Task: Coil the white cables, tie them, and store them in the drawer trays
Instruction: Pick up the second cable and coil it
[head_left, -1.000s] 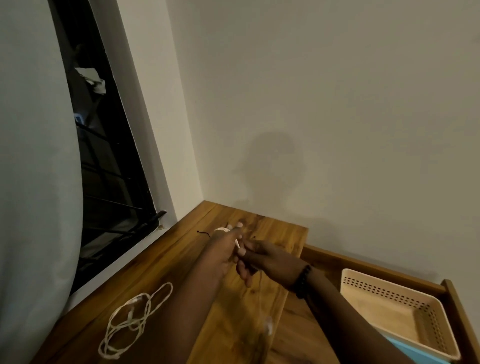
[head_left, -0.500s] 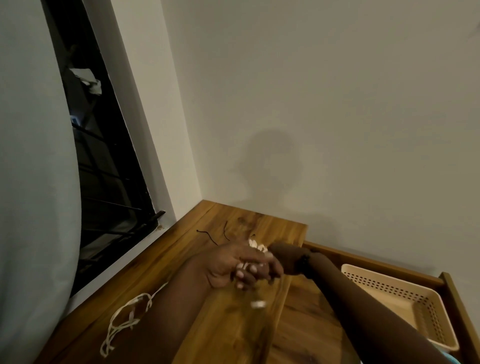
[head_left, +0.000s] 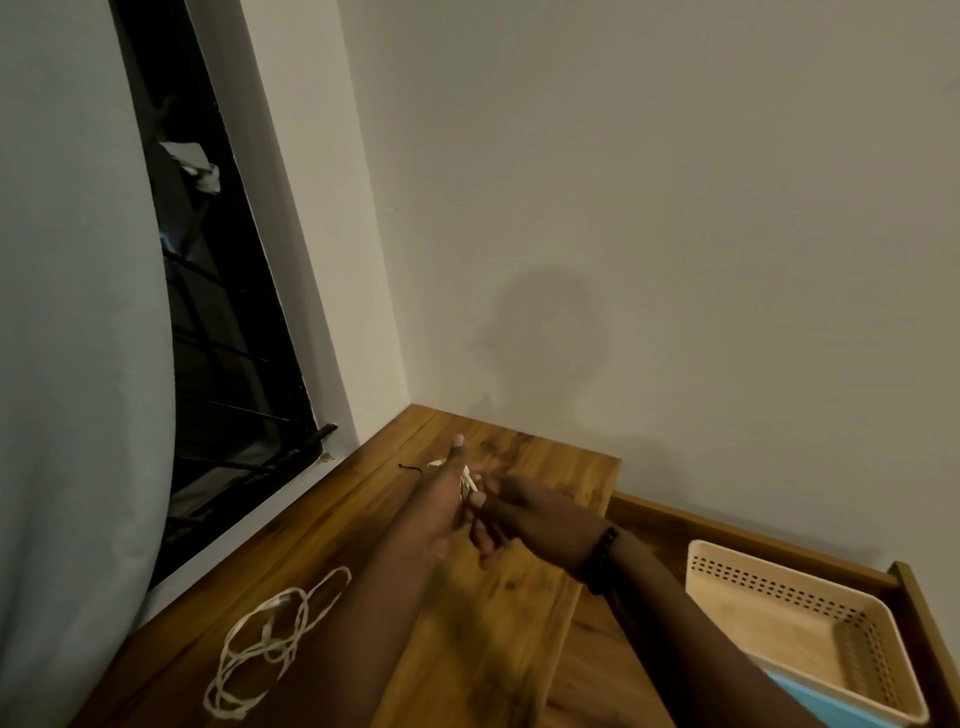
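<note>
1. Head view: both hands meet over the far part of the wooden table (head_left: 467, 649), near its far edge. The left hand (head_left: 441, 499) holds a small white cable bundle (head_left: 467, 480), one fingertip raised.
2. The right hand (head_left: 524, 519), black wristband (head_left: 602, 558) on, pinches the same bundle from the right.
3. A second white cable (head_left: 265, 649) lies loose near the table's left edge.
4. A beige perforated tray (head_left: 800, 623) sits in the open drawer (head_left: 919, 613) at right.
5. A dark tie (head_left: 410, 467) lies just beyond the hands.
</note>
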